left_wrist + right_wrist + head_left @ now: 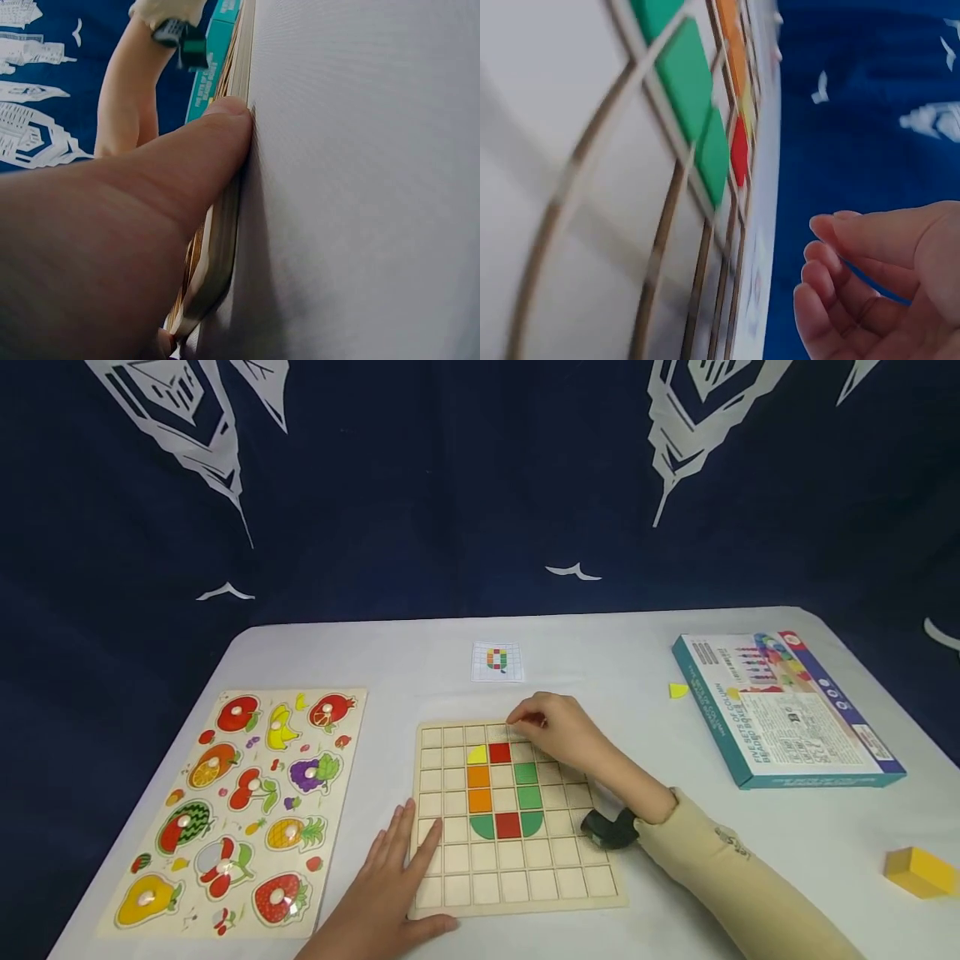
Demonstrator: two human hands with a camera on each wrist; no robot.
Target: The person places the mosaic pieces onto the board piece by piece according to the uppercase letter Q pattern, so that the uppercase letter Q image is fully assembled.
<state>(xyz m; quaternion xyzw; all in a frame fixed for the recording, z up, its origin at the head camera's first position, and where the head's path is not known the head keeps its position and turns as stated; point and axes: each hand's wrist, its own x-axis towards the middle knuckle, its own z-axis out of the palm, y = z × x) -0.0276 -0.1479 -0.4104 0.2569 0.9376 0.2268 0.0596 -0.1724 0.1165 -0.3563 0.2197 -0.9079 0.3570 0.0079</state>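
Observation:
A wooden grid board [573, 881] lies on the white table in the head view. On it are a yellow quarter-round piece [477, 755], two red squares [499, 752], two orange squares [478, 776], two green squares [528, 774] and two green rounded pieces [532, 823]. My left hand [386, 881] rests with spread fingers on the board's near left corner, its thumb against the near edge in the left wrist view. Above the far edge, my right hand [558, 728] has loosely curled fingers. The right wrist view shows nothing between thumb and fingertips [821, 281].
Behind the board lies a small pattern card [497, 662]. Left is a fruit puzzle board [348, 727]. At right are a teal-edged box [810, 727], a yellow piece [678, 691] beside it and a yellow block [921, 872]. A dark strap device [609, 829] sits at the right wrist.

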